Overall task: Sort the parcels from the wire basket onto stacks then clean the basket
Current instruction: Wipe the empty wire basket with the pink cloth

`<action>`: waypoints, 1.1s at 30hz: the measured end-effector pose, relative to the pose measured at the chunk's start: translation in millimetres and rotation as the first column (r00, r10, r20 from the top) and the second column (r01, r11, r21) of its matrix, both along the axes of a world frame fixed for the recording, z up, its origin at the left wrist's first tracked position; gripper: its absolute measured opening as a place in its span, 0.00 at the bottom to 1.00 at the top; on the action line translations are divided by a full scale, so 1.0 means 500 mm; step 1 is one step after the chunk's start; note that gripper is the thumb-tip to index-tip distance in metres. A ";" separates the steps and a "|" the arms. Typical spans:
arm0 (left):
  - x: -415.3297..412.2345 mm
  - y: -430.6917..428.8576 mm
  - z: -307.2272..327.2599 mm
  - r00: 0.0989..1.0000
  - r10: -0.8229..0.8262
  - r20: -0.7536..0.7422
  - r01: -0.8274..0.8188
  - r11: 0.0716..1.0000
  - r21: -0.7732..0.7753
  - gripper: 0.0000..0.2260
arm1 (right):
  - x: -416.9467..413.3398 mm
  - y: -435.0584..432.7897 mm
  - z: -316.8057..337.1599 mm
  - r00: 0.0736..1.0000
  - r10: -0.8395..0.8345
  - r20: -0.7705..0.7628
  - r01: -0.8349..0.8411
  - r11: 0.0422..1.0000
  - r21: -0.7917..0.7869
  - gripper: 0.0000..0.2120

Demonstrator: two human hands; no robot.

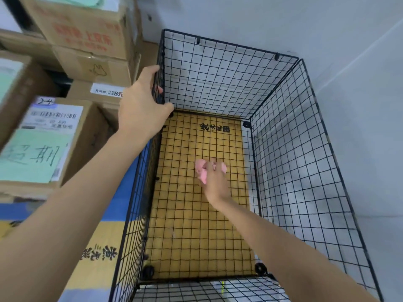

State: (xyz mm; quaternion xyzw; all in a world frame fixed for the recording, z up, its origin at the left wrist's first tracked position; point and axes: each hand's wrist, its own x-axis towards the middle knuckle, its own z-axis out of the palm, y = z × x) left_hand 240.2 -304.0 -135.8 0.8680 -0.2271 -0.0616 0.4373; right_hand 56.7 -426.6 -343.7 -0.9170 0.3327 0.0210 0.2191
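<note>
The black wire basket (283,131) stands open-topped in front of me, with no parcels inside. Its mesh floor lies over a yellow cardboard sheet (196,225) printed with black characters. My left hand (142,103) grips the top rim of the basket's left wall, fingers curled over the wire. Deep inside the basket, my right hand (214,182) holds a crumpled pink cloth (201,170) against the mesh floor near its middle.
Stacked cardboard parcels (87,40) with labels fill the left side, the nearest one (43,140) carrying a green sheet with handwriting. A blue and yellow box (102,247) lies beside the basket's left wall. Grey walls (359,105) close in the back and right.
</note>
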 end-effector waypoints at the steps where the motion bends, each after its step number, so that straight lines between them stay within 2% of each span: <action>1: 0.000 0.001 0.000 1.000 0.000 -0.001 0.000 1.000 0.000 0.32 | 0.020 0.047 0.002 0.997 0.067 0.031 -0.068 0.997 0.042 0.27; 4: 0.001 0.003 0.001 1.000 0.000 -0.007 0.000 1.000 -0.005 0.32 | 0.070 0.178 0.007 0.965 0.247 0.088 -0.260 0.946 0.192 0.24; 6: 0.002 0.004 0.001 1.000 -0.001 -0.007 0.001 1.000 -0.001 0.32 | 0.089 0.220 0.014 0.962 0.261 0.076 -0.272 0.926 0.264 0.27; 8: 0.002 0.004 0.001 1.000 -0.002 -0.005 0.002 1.000 0.004 0.32 | 0.086 0.206 0.024 0.949 0.309 0.063 -0.315 0.915 0.253 0.26; 11: 0.000 0.005 0.003 1.000 -0.001 0.000 0.001 1.000 0.003 0.32 | 0.033 0.116 0.025 0.919 0.394 -0.026 -0.390 0.915 0.105 0.23; 13: -0.001 0.005 0.004 1.000 0.000 -0.002 0.000 1.000 0.005 0.32 | -0.022 0.028 0.020 0.938 0.325 -0.118 -0.326 0.945 0.017 0.23; 17: -0.002 0.001 0.003 1.000 -0.006 0.007 0.006 1.000 0.013 0.33 | -0.150 -0.128 0.028 0.938 0.037 -0.344 -0.093 0.984 -0.150 0.28; 20: -0.002 0.000 0.002 1.000 0.001 0.004 -0.001 1.000 0.013 0.33 | -0.185 -0.145 0.037 0.900 -0.011 -0.436 -0.087 0.975 -0.203 0.31; 22: -0.002 0.000 0.002 1.000 0.002 0.005 -0.002 1.000 0.016 0.33 | -0.173 -0.120 0.038 0.919 -0.016 -0.394 -0.047 0.987 -0.151 0.31; 24: -0.003 0.000 0.002 1.000 -0.005 0.009 0.005 1.000 0.019 0.33 | -0.153 -0.092 0.039 0.961 0.044 -0.272 -0.054 0.998 -0.030 0.27; 28: -0.002 -0.001 0.003 1.000 0.003 0.014 -0.003 1.000 0.028 0.33 | -0.101 -0.004 0.039 0.956 0.291 -0.045 -0.280 0.945 0.169 0.20; 33: -0.004 0.001 0.006 1.000 -0.009 0.026 0.008 0.999 0.037 0.33 | -0.011 0.168 0.015 0.907 0.409 0.101 -0.421 0.866 0.269 0.26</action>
